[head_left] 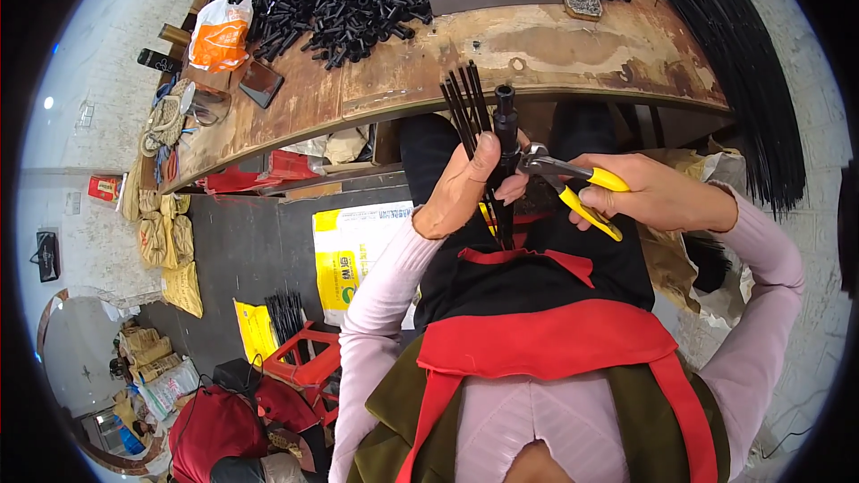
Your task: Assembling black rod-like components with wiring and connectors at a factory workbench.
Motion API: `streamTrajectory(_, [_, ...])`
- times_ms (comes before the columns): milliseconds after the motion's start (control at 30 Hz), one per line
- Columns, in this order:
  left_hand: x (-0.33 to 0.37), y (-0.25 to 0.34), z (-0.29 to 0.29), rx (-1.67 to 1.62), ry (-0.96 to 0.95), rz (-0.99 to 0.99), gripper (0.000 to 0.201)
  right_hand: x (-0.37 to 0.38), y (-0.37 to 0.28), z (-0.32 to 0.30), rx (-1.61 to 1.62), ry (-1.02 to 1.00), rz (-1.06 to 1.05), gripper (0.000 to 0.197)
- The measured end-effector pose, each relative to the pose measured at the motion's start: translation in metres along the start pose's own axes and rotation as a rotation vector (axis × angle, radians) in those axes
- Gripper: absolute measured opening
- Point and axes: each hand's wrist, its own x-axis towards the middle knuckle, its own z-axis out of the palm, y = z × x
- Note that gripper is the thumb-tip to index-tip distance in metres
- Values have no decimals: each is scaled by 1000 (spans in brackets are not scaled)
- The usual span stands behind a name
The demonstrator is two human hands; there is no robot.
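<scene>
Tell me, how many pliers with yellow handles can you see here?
1. The yellow-handled pliers are in the right hand, their jaws closed on the black tube that the left hand holds with thin black rods. Others may be hidden.

From my feed I see a worn wooden workbench [573, 49] curving across the far side, its top scuffed and stained. Left of it, the floor [242, 259] is dark grey, with tan sacks [170, 246] stacked along a pale wall [80, 116]. A red plastic stool [309, 358] stands on the near left floor beside a yellow-and-white bag [353, 255]. Daylight falls bright on the left wall; the right wall [805, 72] is pale too.
</scene>
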Motion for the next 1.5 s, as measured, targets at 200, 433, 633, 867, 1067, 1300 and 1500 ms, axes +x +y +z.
streamTrajectory(200, [0, -1, -2, -15, 6, -6, 56, 3, -8, 6, 144, -31, 146, 27])
streamTrajectory(433, [-5, -2, 0, 9, 74, 23, 57, 10, -17, -1, 286, -142, 293, 28])
streamTrajectory(633, [-3, -2, -6, -69, 56, 27, 59, 5, -6, 11, 67, 53, 63, 27])
streamTrajectory(867, [6, -2, -6, -17, 46, 19, 63, 3, -58, -19, -386, 8, 252, 29])
streamTrajectory(1067, [19, -4, -34, -48, 95, -18, 67, 38, -15, -19, -333, 78, 131, 33])
streamTrajectory(1300, [-5, 46, -94, 13, 901, 220, 61, 64, 91, -79, -1201, 824, -172, 34])
streamTrajectory(1500, [-41, 84, -95, -249, 723, 669, 50, 54, 61, 54, -407, 52, -619, 26])
